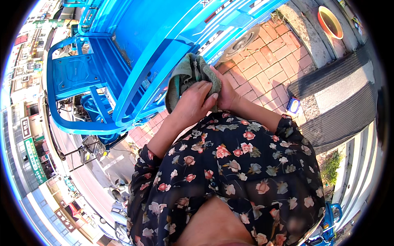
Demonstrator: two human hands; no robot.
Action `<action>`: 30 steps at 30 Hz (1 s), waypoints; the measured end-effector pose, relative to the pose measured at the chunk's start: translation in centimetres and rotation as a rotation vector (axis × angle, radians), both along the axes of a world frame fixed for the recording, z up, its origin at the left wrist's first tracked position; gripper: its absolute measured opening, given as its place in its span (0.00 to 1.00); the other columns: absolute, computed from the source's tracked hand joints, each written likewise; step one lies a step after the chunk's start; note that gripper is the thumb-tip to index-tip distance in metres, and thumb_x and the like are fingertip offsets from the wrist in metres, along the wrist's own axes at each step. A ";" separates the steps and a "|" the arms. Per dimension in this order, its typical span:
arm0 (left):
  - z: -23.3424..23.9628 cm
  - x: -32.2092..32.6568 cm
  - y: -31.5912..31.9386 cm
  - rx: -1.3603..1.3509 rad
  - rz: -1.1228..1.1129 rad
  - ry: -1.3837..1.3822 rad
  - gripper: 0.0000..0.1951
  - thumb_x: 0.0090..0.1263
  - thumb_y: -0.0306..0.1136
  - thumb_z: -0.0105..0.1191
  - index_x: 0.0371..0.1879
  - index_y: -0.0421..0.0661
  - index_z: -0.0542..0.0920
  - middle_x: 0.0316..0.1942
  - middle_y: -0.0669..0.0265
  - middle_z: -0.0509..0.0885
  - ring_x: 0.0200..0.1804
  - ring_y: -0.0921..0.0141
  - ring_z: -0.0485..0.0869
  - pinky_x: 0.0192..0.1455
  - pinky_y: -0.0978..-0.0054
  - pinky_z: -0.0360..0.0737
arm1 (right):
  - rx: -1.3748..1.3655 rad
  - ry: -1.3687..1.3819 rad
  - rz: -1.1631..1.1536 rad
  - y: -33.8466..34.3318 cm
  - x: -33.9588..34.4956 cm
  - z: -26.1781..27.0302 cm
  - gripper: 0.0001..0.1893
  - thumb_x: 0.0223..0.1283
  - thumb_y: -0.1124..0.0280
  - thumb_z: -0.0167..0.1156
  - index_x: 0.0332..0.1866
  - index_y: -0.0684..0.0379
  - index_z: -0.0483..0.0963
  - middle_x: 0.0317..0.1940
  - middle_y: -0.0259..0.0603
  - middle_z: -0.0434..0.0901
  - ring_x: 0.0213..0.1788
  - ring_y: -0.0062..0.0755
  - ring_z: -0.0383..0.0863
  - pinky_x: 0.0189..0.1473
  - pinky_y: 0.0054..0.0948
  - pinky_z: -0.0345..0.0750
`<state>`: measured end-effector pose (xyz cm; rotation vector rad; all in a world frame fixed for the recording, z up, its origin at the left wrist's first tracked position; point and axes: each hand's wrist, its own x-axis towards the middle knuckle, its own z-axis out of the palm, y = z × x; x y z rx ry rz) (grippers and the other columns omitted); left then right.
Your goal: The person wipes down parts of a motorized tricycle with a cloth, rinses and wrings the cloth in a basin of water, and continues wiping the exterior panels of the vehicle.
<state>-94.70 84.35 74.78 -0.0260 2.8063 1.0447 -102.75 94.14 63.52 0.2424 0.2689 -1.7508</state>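
Note:
A grey-green terry cloth (192, 73), folded and bunched, is between my two hands in front of my chest. My left hand (195, 100) lies over its near side, fingers curled on the fabric. From the other side my right hand (226, 89) presses against the cloth, its fingers partly hidden behind it. Just beyond the cloth stands the side of a blue cargo tricycle (181, 40) with an open metal bed. What the inner folds of the cloth hold, if anything, cannot be told.
Red brick paving (267, 64) lies beside the tricycle's wheel (240, 43). An orange-yellow basin (330, 23) stands on a stone step at the upper right. A small blue box (293, 105) sits near dark ribbed matting (338, 129). Parked vehicles line the road at the left.

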 end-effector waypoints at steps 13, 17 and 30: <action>-1.2 -4.6 -15.5 -0.463 0.667 0.285 0.24 0.79 0.46 0.38 0.40 0.41 0.85 0.38 0.48 0.84 0.44 0.51 0.82 0.46 0.59 0.77 | 0.648 1.906 -0.863 -6.5 -5.5 3.3 0.21 0.70 0.58 0.48 0.61 0.59 0.69 0.53 0.53 0.75 0.54 0.48 0.75 0.55 0.37 0.73; -2.1 -4.7 -16.1 -0.473 0.718 -0.009 0.31 0.78 0.54 0.32 0.33 0.38 0.82 0.27 0.44 0.80 0.35 0.45 0.80 0.37 0.54 0.73 | 0.665 2.044 -0.318 -11.7 -8.2 -1.9 0.23 0.62 0.61 0.54 0.63 0.49 0.70 0.63 0.62 0.66 0.62 0.63 0.67 0.61 0.48 0.67; -2.2 -6.0 -15.9 -0.472 0.661 0.088 0.30 0.78 0.48 0.33 0.23 0.35 0.78 0.19 0.45 0.75 0.24 0.47 0.76 0.28 0.53 0.66 | 1.355 1.535 -1.560 -2.7 -38.1 4.1 0.28 0.73 0.59 0.38 0.73 0.62 0.55 0.71 0.51 0.59 0.74 0.52 0.52 0.75 0.47 0.44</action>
